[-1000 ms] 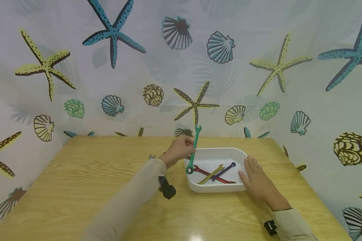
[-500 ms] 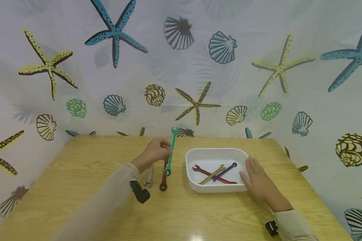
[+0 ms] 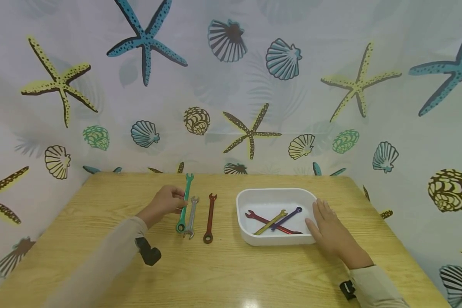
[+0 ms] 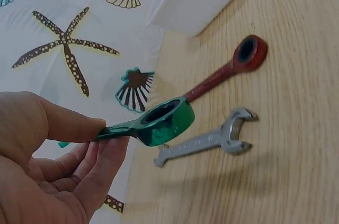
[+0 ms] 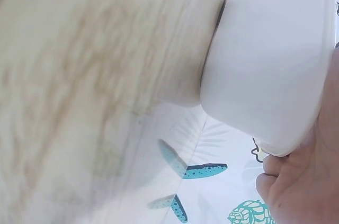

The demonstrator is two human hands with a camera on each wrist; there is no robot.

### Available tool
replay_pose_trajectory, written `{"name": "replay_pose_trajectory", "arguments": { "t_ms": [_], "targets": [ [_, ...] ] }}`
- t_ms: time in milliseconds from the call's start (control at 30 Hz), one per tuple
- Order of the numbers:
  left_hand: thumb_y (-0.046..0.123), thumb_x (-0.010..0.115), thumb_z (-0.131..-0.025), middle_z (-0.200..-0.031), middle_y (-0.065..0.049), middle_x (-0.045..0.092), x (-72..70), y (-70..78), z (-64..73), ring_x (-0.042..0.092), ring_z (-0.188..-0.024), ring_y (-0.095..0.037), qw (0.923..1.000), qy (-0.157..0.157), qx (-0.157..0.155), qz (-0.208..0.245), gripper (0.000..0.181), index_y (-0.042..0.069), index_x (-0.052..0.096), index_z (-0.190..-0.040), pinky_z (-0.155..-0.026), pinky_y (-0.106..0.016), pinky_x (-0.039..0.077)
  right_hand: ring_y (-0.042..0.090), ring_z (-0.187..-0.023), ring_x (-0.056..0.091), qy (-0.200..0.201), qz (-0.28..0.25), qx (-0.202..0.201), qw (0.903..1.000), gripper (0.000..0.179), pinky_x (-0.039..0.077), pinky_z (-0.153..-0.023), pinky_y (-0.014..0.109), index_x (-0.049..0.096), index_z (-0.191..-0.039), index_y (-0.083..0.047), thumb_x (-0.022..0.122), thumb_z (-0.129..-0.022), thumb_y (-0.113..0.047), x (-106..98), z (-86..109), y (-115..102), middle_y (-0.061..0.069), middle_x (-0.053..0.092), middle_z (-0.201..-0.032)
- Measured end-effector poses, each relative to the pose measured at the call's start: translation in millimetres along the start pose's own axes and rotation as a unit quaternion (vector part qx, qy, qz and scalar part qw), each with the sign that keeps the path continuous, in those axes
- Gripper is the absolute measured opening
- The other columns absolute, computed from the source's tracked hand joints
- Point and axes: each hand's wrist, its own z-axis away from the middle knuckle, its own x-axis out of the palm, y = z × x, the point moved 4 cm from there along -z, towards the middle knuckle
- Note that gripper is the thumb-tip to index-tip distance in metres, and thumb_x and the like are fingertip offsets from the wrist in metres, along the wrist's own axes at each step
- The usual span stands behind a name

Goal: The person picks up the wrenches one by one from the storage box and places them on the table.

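My left hand point(image 3: 164, 206) pinches a green combination wrench point(image 3: 187, 188) between thumb and fingers, its open end pointing away and its ring end toward me. In the left wrist view, the wrench's green ring end point(image 4: 180, 123) juts out past the fingertips, above the table. Right beside it lies a silver open-end wrench point(image 3: 193, 214), and further right a dark red combination wrench point(image 3: 210, 218). My right hand point(image 3: 332, 231) rests with straight fingers against the right side of a white tray point(image 3: 277, 241). From the right wrist, that hand point(image 5: 304, 187) shows at the tray's rim.
Inside the tray, a red wrench point(image 3: 259, 218), a yellow wrench point(image 3: 266, 227) and a purple wrench point(image 3: 289, 218) lie crossed. The wooden table point(image 3: 215, 273) meets a shell-and-starfish patterned cloth point(image 3: 200, 85) at its back and right side.
My left hand has carried the green wrench leftward from over the tray to beside the silver wrench, uncovering the silver and dark red wrenches. My right hand has stayed at the tray.
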Motion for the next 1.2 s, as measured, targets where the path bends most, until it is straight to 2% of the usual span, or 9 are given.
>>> {"name": "replay_pose_trajectory", "arguments": {
  "t_ms": [267, 500, 733, 900, 1067, 1200],
  "targets": [
    [0.002, 0.059, -0.090, -0.106, -0.025, 0.060, -11.8, -27.3, -0.4, 0.066, -0.089, -0.027, 0.9987, -0.011, -0.025, -0.042, 0.035, -0.016, 0.052, -0.120, -0.079, -0.039, 0.056, 0.049, -0.141, 0.011, -0.001, 0.002, -0.001, 1.0000, 0.071, 0.017, -0.110, 0.061, 0.019, -0.144, 0.016, 0.032, -0.103, -0.040, -0.7, -0.6, 0.2, 0.034, 0.013, -0.152],
    [0.002, 0.061, -0.088, -0.103, -0.023, 0.063, -15.0, -44.2, -3.2, 0.067, -0.079, -0.018, 0.9968, -0.001, -0.034, -0.072, 0.033, -0.016, 0.056, -0.116, -0.076, -0.036, 0.056, 0.049, -0.141, 0.011, 0.000, 0.001, 0.002, 1.0000, 0.071, 0.017, -0.111, 0.060, 0.019, -0.144, 0.016, 0.033, -0.103, -0.041, -0.4, 0.1, 0.2, 0.033, 0.013, -0.153],
    [0.001, 0.064, -0.085, -0.098, -0.022, 0.066, -12.9, -52.3, -7.6, 0.067, -0.072, -0.016, 0.9941, 0.008, -0.040, -0.101, 0.030, -0.015, 0.060, -0.110, -0.070, -0.032, 0.056, 0.049, -0.141, 0.010, 0.002, -0.002, 0.003, 1.0000, 0.071, 0.017, -0.111, 0.060, 0.019, -0.144, 0.016, 0.032, -0.103, -0.040, -0.1, 0.1, 0.3, 0.033, 0.013, -0.153],
    [0.000, 0.067, -0.082, -0.104, -0.024, 0.065, -11.6, -57.2, -9.9, 0.067, -0.071, -0.016, 0.9921, 0.023, -0.044, -0.115, 0.025, -0.013, 0.064, -0.103, -0.067, -0.030, 0.056, 0.048, -0.141, 0.010, 0.003, -0.004, 0.005, 1.0000, 0.071, 0.017, -0.111, 0.060, 0.019, -0.144, 0.016, 0.032, -0.103, -0.041, 0.6, 0.6, 0.1, 0.033, 0.013, -0.153],
    [-0.002, 0.068, -0.080, -0.111, -0.027, 0.064, -10.3, -57.3, -10.8, 0.069, -0.068, -0.017, 0.9911, 0.035, -0.036, -0.124, 0.022, -0.013, 0.067, -0.099, -0.066, -0.031, 0.057, 0.048, -0.141, 0.011, 0.003, 0.000, 0.007, 1.0000, 0.071, 0.017, -0.111, 0.060, 0.020, -0.144, 0.015, 0.033, -0.103, -0.041, 0.2, 0.9, -0.5, 0.033, 0.014, -0.153],
    [-0.001, 0.069, -0.078, -0.106, -0.026, 0.066, -9.8, -51.7, -8.8, 0.067, -0.065, -0.016, 0.9875, 0.044, -0.024, -0.149, 0.021, -0.013, 0.067, -0.095, -0.067, -0.032, 0.056, 0.048, -0.141, 0.011, 0.004, -0.002, 0.007, 1.0000, 0.071, 0.017, -0.111, 0.060, 0.020, -0.144, 0.016, 0.033, -0.103, -0.040, -0.8, 1.0, -1.1, 0.033, 0.014, -0.153]
  ]
}}
